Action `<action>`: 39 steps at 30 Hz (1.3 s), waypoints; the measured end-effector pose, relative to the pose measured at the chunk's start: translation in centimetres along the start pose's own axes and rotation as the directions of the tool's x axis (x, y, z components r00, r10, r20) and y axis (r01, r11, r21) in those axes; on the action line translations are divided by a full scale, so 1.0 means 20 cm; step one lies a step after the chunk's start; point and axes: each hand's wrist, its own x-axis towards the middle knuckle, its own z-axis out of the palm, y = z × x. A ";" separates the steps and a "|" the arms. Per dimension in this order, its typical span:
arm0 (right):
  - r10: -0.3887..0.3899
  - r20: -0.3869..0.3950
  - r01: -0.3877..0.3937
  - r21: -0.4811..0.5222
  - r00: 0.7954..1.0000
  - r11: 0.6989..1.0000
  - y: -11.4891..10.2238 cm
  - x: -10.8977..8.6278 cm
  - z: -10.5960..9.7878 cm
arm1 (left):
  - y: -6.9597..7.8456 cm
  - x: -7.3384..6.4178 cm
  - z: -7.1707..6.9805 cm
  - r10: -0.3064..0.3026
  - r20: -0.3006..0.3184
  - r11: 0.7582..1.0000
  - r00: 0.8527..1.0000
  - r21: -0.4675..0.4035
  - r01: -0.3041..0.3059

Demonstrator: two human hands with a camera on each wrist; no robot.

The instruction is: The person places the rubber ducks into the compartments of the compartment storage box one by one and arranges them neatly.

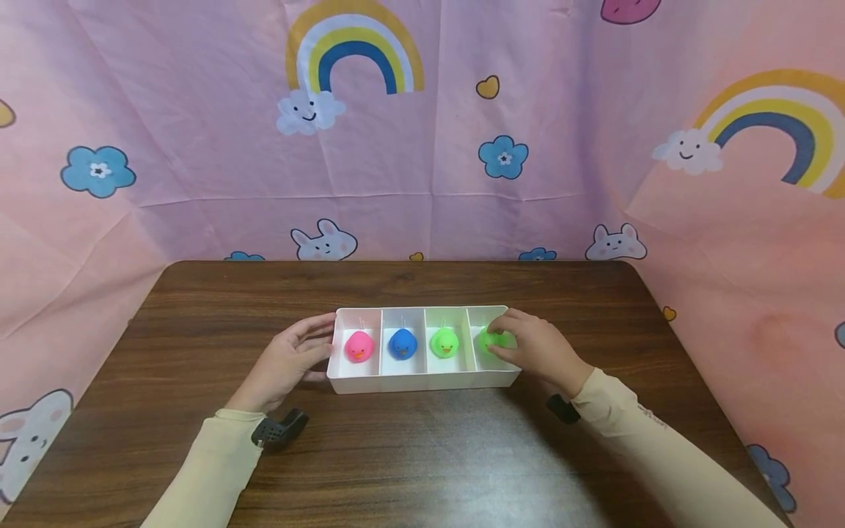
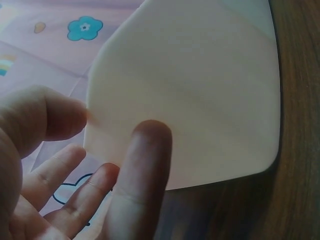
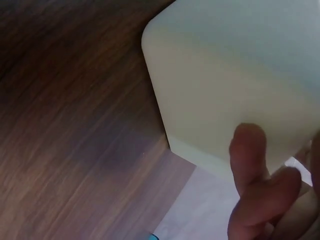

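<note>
A white divided tray (image 1: 445, 380) lies on the table with one small round chick-faced toy per compartment. From left to right they are a pink chick toy (image 1: 359, 347), a blue chick toy (image 1: 403, 344), a green chick toy (image 1: 444, 342) and another green chick toy (image 1: 489, 339) at the right end. My right hand (image 1: 541, 352) reaches over the tray's right end, thumb and fingers pinching that last toy and partly covering it. At the opposite end, my left hand (image 1: 290, 359) rests its fingertips against the tray's outer wall (image 2: 210, 110), fingers extended.
The tray stands on a dark wooden table (image 1: 422, 455) whose back edge meets a pink patterned cloth (image 1: 422, 161). Thin clear loops rise behind the toys. Each wrist wears a dark camera mount, one visible beside the left sleeve (image 1: 211, 469).
</note>
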 end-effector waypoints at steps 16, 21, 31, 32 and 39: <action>0.031 0.043 -0.031 -0.006 0.999 1.000 -0.02 0.03 0.05 | 0.00 0.00 -0.01 -0.006 -0.002 1.000 1.000 -0.001 0.006; 0.050 0.040 -0.051 0.008 0.998 0.999 -0.02 0.02 0.05 | 0.00 0.00 -0.01 0.000 0.003 1.000 1.000 -0.004 0.000; 0.085 0.073 -0.088 0.045 0.994 0.995 -0.03 0.02 0.04 | 0.01 -0.01 0.00 -0.001 0.001 1.000 1.000 0.005 0.001; 0.090 0.080 -0.094 0.045 0.993 0.995 -0.03 0.02 0.04 | 0.01 -0.01 0.00 -0.002 0.001 1.000 1.000 0.004 0.002; 0.103 0.155 -0.105 0.000 0.983 0.995 -0.04 0.04 0.02 | 0.01 -0.02 -0.01 -0.018 0.000 1.000 1.000 0.003 0.018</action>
